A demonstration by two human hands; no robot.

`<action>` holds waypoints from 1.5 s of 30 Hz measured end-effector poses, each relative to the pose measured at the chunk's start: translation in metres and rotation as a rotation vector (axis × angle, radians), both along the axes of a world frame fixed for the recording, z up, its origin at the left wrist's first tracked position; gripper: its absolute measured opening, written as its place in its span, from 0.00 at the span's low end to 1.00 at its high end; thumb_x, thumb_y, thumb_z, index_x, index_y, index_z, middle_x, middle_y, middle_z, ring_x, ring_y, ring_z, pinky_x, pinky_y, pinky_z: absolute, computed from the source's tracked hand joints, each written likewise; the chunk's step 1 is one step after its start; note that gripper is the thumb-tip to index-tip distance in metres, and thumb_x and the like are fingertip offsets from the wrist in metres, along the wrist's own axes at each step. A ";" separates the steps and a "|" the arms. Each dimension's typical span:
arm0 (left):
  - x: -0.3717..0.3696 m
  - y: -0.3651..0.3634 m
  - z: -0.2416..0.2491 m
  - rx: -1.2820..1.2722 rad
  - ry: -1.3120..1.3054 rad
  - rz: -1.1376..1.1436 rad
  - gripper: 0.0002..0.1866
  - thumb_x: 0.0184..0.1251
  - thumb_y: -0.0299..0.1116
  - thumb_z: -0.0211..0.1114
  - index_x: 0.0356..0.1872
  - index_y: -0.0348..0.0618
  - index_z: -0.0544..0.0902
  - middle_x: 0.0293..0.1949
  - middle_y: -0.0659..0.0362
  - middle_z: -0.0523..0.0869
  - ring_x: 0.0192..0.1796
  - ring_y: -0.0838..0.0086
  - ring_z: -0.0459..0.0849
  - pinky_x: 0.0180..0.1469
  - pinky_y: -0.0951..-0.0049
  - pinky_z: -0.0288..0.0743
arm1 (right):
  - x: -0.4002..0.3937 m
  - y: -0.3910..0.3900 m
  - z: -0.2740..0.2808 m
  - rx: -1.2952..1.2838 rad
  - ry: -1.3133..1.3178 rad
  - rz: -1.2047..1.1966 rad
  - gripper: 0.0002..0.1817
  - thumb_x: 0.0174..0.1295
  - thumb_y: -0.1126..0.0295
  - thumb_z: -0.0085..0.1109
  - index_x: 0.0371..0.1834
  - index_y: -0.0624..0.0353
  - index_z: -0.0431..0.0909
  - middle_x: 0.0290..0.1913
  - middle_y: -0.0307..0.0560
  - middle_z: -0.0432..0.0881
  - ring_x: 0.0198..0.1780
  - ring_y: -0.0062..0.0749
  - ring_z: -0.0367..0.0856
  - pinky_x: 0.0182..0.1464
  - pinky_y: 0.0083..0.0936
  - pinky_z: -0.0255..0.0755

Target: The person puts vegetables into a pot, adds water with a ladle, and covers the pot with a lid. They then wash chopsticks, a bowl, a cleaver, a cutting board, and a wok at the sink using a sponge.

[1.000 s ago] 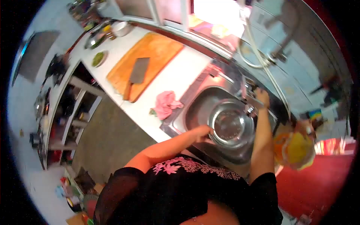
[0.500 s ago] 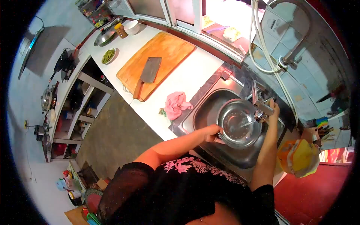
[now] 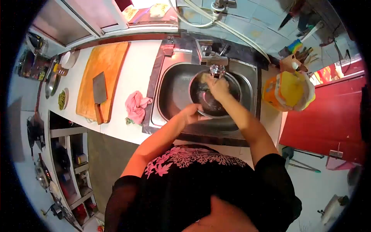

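A round metal bowl [image 3: 235,89] with water in it sits inside the steel sink [image 3: 170,92], under the faucet [image 3: 215,62]. Its near left rim is in the grip of my left hand [image 3: 193,114], fingers curled around the edge. My right hand [image 3: 219,89] reaches over the bowl, just below the faucet's spout. The fingers of that hand are blurred, and whether they hold anything cannot be made out. A pale yellowish smear shows by the fingertips.
Left of the sink lie a pink cloth [image 3: 136,107] and a wooden cutting board [image 3: 85,92] bearing a cleaver [image 3: 99,89]. Farther left is a dish of green vegetables [image 3: 62,100]. A yellow-orange bag [image 3: 288,91] and a utensil holder [image 3: 290,62] stand right of the sink.
My right hand has left the faucet handle and moved down over the bowl. The left hand stays on the rim. The view has turned to the right.
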State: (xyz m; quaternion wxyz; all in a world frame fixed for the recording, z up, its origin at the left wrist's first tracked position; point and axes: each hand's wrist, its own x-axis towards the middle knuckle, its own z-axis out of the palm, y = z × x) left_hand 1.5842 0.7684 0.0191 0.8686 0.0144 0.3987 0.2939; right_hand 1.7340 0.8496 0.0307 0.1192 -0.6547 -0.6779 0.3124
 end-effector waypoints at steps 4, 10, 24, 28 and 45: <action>-0.030 0.003 -0.024 0.010 -0.065 0.025 0.19 0.48 0.19 0.48 0.46 0.28 0.69 0.46 0.44 0.74 0.48 0.51 0.77 0.52 0.50 0.76 | 0.013 -0.013 -0.033 0.084 -0.290 0.270 0.11 0.51 0.60 0.57 0.34 0.51 0.79 0.38 0.49 0.78 0.44 0.45 0.77 0.43 0.40 0.71; 0.000 -0.011 -0.010 -0.039 -0.008 -0.071 0.26 0.42 0.19 0.48 0.50 0.31 0.66 0.53 0.46 0.71 0.56 0.51 0.71 0.56 0.46 0.71 | -0.006 -0.022 -0.038 0.370 -0.190 0.591 0.15 0.52 0.64 0.54 0.43 0.55 0.73 0.40 0.50 0.76 0.39 0.46 0.79 0.39 0.43 0.72; -0.020 -0.008 -0.018 -0.033 0.106 -0.057 0.19 0.48 0.19 0.46 0.46 0.33 0.69 0.47 0.48 0.74 0.50 0.51 0.75 0.49 0.47 0.76 | -0.033 -0.047 -0.001 0.554 -0.012 0.632 0.26 0.54 0.68 0.56 0.58 0.52 0.65 0.58 0.47 0.68 0.55 0.49 0.70 0.54 0.37 0.67; -0.029 -0.005 -0.004 -0.002 0.107 -0.073 0.19 0.49 0.18 0.46 0.45 0.32 0.71 0.47 0.49 0.75 0.50 0.52 0.75 0.50 0.46 0.75 | -0.002 0.003 -0.066 -0.092 0.100 -0.060 0.20 0.64 0.58 0.39 0.54 0.56 0.68 0.44 0.57 0.77 0.46 0.52 0.76 0.48 0.37 0.71; -0.035 0.005 -0.043 0.066 0.046 -0.077 0.19 0.45 0.17 0.49 0.43 0.34 0.73 0.43 0.49 0.77 0.47 0.56 0.77 0.51 0.52 0.76 | 0.033 0.009 -0.048 -0.056 -0.373 0.538 0.22 0.55 0.63 0.57 0.53 0.59 0.71 0.48 0.53 0.76 0.47 0.45 0.76 0.50 0.32 0.68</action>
